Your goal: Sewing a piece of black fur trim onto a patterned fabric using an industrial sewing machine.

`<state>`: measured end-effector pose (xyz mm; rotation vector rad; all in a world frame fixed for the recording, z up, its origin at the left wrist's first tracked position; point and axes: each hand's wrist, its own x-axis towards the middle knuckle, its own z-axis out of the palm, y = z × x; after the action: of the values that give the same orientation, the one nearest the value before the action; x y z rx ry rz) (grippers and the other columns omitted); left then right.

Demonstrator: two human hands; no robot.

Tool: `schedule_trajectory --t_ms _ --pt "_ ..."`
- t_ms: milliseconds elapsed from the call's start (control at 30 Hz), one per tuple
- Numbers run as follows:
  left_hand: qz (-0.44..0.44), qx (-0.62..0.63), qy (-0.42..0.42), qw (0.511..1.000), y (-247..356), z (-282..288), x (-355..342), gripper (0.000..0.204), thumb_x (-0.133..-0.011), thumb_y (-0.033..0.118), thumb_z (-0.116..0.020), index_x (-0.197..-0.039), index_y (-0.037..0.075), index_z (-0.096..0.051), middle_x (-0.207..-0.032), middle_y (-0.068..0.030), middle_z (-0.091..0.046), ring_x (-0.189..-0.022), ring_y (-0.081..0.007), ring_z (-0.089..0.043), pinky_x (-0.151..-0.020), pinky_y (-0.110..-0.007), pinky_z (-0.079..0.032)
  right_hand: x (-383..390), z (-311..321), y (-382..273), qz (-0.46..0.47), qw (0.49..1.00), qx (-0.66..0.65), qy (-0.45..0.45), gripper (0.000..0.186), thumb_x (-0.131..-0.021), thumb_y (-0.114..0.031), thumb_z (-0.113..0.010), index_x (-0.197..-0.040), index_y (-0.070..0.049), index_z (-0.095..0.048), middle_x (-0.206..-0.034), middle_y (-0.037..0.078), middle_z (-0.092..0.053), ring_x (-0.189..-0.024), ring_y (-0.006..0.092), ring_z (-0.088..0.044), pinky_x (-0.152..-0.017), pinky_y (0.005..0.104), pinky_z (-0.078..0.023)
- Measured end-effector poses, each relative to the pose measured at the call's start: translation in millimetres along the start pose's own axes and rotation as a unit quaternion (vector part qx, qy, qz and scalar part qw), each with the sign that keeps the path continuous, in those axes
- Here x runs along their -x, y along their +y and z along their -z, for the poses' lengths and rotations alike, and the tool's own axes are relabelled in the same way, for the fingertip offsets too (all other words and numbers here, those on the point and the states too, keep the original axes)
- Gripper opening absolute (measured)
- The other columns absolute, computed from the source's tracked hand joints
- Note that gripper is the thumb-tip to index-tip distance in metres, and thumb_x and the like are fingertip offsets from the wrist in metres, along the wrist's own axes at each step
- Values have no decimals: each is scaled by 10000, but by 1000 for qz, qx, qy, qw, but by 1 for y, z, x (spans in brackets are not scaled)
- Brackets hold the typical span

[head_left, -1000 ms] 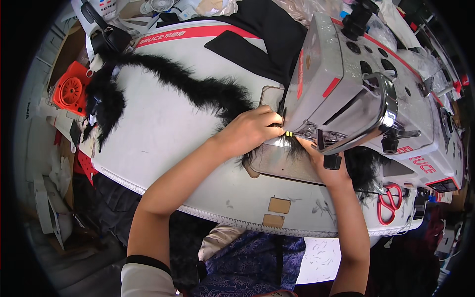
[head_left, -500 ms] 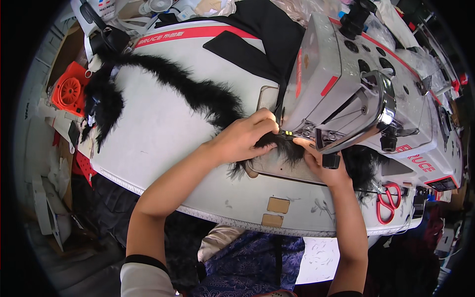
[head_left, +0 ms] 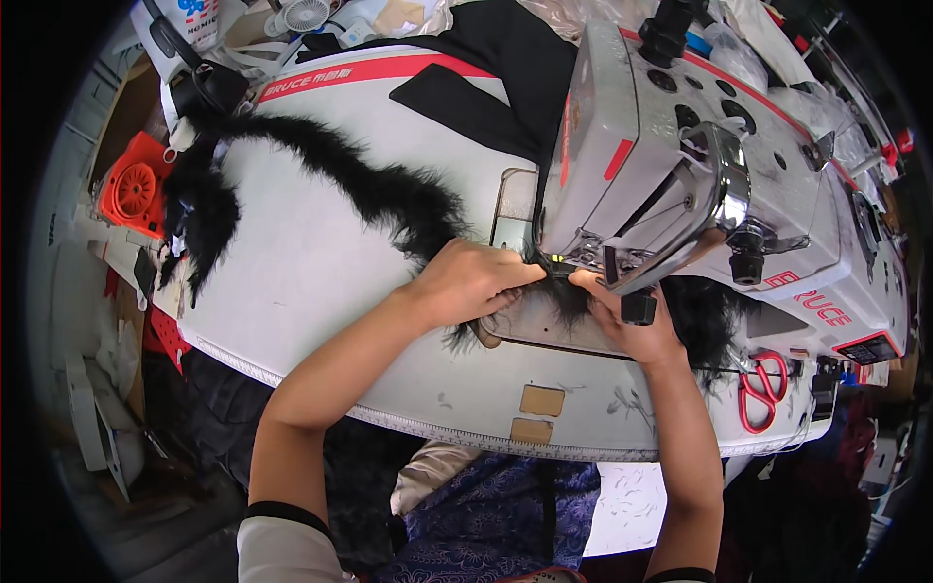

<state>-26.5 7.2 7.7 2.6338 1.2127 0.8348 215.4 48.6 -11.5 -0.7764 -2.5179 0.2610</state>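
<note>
A long fluffy black feather trim [head_left: 389, 194] runs across the table to the needle area of a white sewing machine [head_left: 598, 126]. My left hand [head_left: 471, 282] is closed on the trim just left of the presser foot, its index finger pointing toward the foot. From the other side my right hand [head_left: 627, 321] grips the trim's edge close to the foot, thumb and fingers partly hidden by the machine's lever. Between the hands, feather strands hang over the metal plate [head_left: 535, 325]. Black fabric [head_left: 515, 68] reaches from the back down to the needle area.
Red-handled scissors [head_left: 763, 391] lie right of my right forearm. At the left edge stand an orange fan-like device [head_left: 136, 185] and a black bundle of trim [head_left: 204, 209]. A measuring tape strip [head_left: 389, 419] follows the table's front edge. More trim [head_left: 705, 316] lies beyond my right hand.
My left hand has lowered and flattened, its index finger now stretched toward the presser foot. The right hand stays at the trim, and the whole view has shifted slightly.
</note>
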Motion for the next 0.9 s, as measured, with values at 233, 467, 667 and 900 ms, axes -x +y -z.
schedule_trajectory --t_ms 233,467,667,900 --pt "46 90 9 995 -9 11 1 218 -671 61 -645 -884 61 -598 -722 -78 -567 -616 -254 -543 -532 -327 -432 8 -1 7 -23 999 49 3 371 -642 -24 -652 -970 -196 -651 -809 40 -638 -743 227 -609 -744 350 -469" --pt "88 91 -36 991 -10 22 3 158 -734 57 -612 -889 30 -598 -703 -104 -568 -624 -273 -545 -556 -310 -422 -1 12 -9 -22 998 56 0 380 -622 -15 -657 -970 -166 -643 -905 59 -631 -814 256 -582 -772 355 -442" --pt "154 106 -22 982 -2 35 12 165 -739 70 -614 -893 13 -597 -698 -134 -575 -586 -271 -536 -542 -310 -415 57 71 -45 -86 978 146 121 290 -686 12 -585 -972 -28 -599 -997 107 -569 -927 277 -523 -823 372 -387" --pt "343 11 -168 924 10 82 39 283 -644 78 -673 -914 21 -609 -764 -115 -607 -715 -243 -587 -650 -314 -429 152 132 -25 -420 863 276 -49 443 -700 87 -489 -1132 -8 -492 -1129 168 -517 -1052 336 -469 -891 401 -382"
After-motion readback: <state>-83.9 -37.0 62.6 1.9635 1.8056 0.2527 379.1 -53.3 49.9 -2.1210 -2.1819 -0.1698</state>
